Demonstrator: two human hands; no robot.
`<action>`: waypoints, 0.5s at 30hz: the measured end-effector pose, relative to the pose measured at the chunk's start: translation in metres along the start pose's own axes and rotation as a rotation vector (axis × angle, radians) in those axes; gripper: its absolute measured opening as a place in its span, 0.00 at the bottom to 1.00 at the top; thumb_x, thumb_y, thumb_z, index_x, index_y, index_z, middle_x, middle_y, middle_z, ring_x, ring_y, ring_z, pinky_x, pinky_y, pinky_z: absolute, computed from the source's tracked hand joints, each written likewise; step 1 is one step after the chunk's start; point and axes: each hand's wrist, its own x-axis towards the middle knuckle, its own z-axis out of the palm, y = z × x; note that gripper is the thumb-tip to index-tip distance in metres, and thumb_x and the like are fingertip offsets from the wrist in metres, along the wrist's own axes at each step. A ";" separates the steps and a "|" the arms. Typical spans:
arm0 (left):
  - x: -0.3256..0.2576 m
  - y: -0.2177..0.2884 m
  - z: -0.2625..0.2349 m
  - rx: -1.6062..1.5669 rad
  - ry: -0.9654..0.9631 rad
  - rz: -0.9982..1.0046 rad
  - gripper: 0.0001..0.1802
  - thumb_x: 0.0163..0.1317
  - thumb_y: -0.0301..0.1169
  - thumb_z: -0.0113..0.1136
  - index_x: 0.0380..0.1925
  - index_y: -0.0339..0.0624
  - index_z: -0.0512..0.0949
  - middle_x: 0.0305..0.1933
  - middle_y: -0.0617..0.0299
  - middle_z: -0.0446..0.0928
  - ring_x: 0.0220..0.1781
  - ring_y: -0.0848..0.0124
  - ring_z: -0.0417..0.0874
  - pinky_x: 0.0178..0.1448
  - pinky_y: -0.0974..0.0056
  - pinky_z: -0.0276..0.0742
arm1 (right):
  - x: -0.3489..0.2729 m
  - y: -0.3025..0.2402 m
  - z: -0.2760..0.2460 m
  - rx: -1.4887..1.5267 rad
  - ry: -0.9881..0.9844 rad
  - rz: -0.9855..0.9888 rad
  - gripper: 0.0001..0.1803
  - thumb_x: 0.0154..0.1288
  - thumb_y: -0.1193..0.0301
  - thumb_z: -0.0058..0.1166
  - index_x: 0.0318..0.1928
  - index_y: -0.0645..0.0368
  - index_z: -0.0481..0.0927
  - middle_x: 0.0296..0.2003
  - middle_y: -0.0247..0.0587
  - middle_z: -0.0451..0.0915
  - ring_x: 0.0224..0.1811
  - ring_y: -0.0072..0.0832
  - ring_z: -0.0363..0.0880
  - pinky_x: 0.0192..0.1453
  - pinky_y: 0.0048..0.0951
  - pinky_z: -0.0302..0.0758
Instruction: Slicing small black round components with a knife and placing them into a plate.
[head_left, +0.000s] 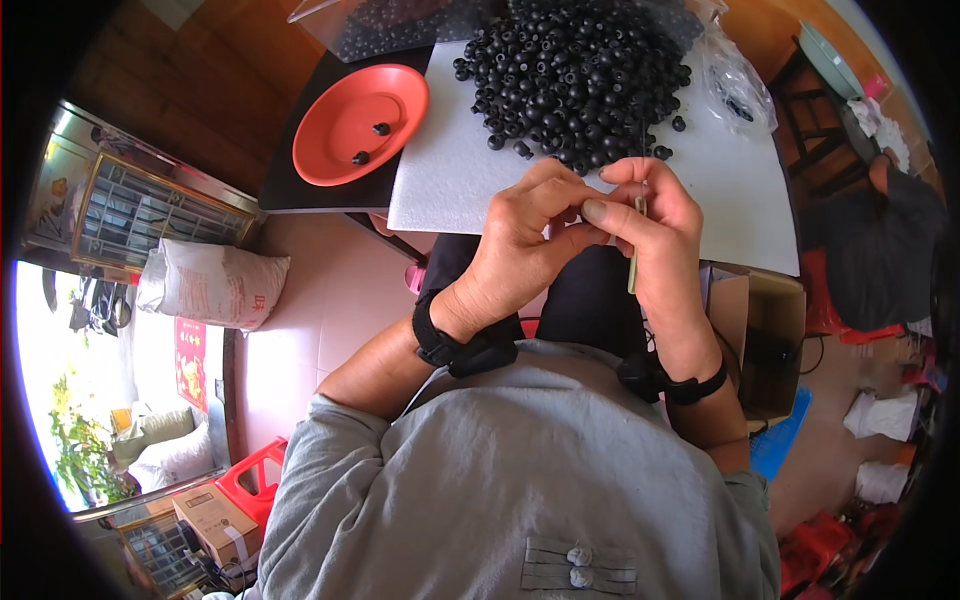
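Observation:
My left hand (525,235) is closed in a pinch in front of the pile. Whatever its fingertips hold is hidden by the fingers. Against it works my right hand (655,220), thumb and fingertips meeting those of the left. A slim pale green stick-like tool (634,262) runs upright through the right hand's grip; its upper end is hard to make out. Just beyond both hands, a large heap of round black beads with holes (575,85) lies on a white foam sheet (440,185). An orange-red plastic dish (325,150) at the left holds two black beads.
Behind the dish, a clear plastic bag (385,30) contains more black beads. Another crumpled clear bag (735,85) lies right of the heap. An open cardboard box (770,345) stands low at my right. A stuffed white sack (215,285) and a red stool (258,480) are at the left.

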 end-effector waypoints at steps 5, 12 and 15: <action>-0.002 -0.003 0.001 -0.235 0.002 -0.037 0.14 0.58 0.15 0.68 0.45 0.36 0.84 0.44 0.62 0.77 0.40 0.76 0.81 0.44 0.71 0.80 | -0.003 0.007 -0.008 0.097 0.008 0.002 0.13 0.62 0.81 0.63 0.47 0.61 0.78 0.26 0.31 0.79 0.24 0.16 0.77 0.23 0.16 0.64; -0.002 0.004 -0.009 -0.194 -0.003 -0.168 0.13 0.62 0.15 0.64 0.47 0.35 0.84 0.43 0.63 0.77 0.34 0.78 0.79 0.36 0.74 0.80 | -0.007 -0.007 -0.018 -0.328 0.001 -0.057 0.16 0.70 0.63 0.63 0.45 0.63 0.79 0.23 0.26 0.73 0.22 0.13 0.67 0.28 0.17 0.62; 0.001 0.007 -0.019 -0.240 -0.038 -0.263 0.12 0.65 0.18 0.63 0.48 0.33 0.84 0.44 0.61 0.77 0.33 0.77 0.78 0.36 0.73 0.78 | -0.007 -0.022 -0.037 -0.471 -0.051 -0.118 0.19 0.76 0.56 0.56 0.40 0.62 0.81 0.20 0.24 0.65 0.22 0.13 0.61 0.28 0.20 0.60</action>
